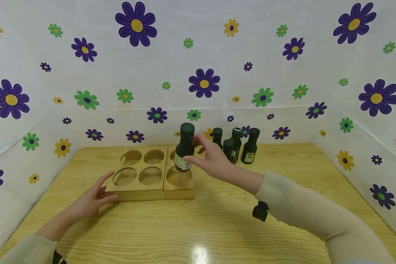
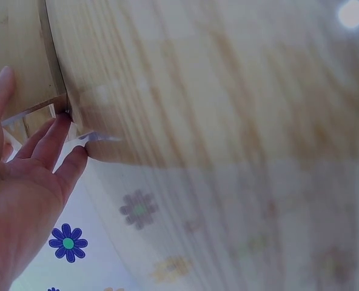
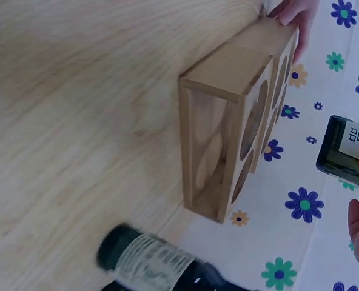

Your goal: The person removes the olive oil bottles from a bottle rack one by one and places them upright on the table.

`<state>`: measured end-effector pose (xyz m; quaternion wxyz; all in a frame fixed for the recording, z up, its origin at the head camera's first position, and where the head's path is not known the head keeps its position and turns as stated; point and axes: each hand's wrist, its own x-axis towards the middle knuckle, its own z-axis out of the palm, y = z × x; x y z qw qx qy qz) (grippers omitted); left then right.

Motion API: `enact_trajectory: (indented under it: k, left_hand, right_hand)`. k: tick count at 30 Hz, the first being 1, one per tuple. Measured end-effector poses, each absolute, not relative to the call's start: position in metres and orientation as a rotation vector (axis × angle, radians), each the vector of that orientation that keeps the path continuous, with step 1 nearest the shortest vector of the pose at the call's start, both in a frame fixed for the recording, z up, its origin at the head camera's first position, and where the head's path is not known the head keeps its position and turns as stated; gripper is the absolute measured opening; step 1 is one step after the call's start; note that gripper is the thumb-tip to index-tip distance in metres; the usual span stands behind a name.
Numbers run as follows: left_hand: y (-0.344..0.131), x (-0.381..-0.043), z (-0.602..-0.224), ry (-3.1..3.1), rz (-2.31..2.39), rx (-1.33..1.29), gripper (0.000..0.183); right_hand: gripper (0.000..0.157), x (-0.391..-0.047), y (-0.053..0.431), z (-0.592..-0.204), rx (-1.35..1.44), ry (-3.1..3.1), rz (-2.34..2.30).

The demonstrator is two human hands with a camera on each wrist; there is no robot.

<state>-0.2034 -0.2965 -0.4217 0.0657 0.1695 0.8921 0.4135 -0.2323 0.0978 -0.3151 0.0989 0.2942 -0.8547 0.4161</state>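
Observation:
My right hand (image 1: 214, 159) pinches a small dark glass bottle (image 1: 184, 146) with a black cap and pale label, thumb on the near side. The bottle stands upright over the right-hand section of a wooden bottle rack (image 1: 151, 195), above its front hole, and hides part of the back one. In the right wrist view the bottle's base (image 3: 334, 151) shows at the right edge. My left hand (image 1: 90, 200) rests at the rack's front left corner, thumb along the front face and fairly straight fingers touching the open left end.
Several dark bottles stand grouped right of the rack, one of them a labelled bottle (image 1: 249, 148) at the group's right end. The round holes in the rack's left section hold nothing. A flower-printed white sheet (image 1: 171, 66) walls the wooden table (image 1: 184, 227) behind and at the sides.

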Motion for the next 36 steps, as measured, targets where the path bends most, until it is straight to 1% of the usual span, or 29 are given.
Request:
enact_trajectory:
  k: [3,9,14,20,28,36]
  left_hand:
    - [-0.297,-0.204,-0.422,2.699,1.239,0.516,0.082]
    - [-0.298,-0.204,-0.424,2.695,1.237,0.507,0.082]
    - [-0.299,-0.204,-0.423,2.713,1.227,0.513,0.083]
    - [-0.299,-0.204,-0.423,2.721,1.213,0.527,0.082]
    - [-0.298,-0.204,-0.421,2.726,1.215,0.525,0.083]
    - [-0.299,-0.203,-0.422,2.712,1.224,0.500,0.083]
  right_hand:
    - [0.046,-0.222,0.119,-0.317,0.841,-2.503,1.244]
    - [0.048,-0.203,0.160,-0.325,0.794,-2.486,1.237]
    - [0.048,-0.194,0.187,-0.332,0.706,-2.505,1.171]
    - [0.043,-0.186,0.216,-0.342,0.580,-2.521,1.098]
    - [0.044,-0.190,0.246,-0.361,0.541,-2.472,1.042]
    - [0.042,-0.201,0.257,-0.372,0.487,-2.497,1.016]
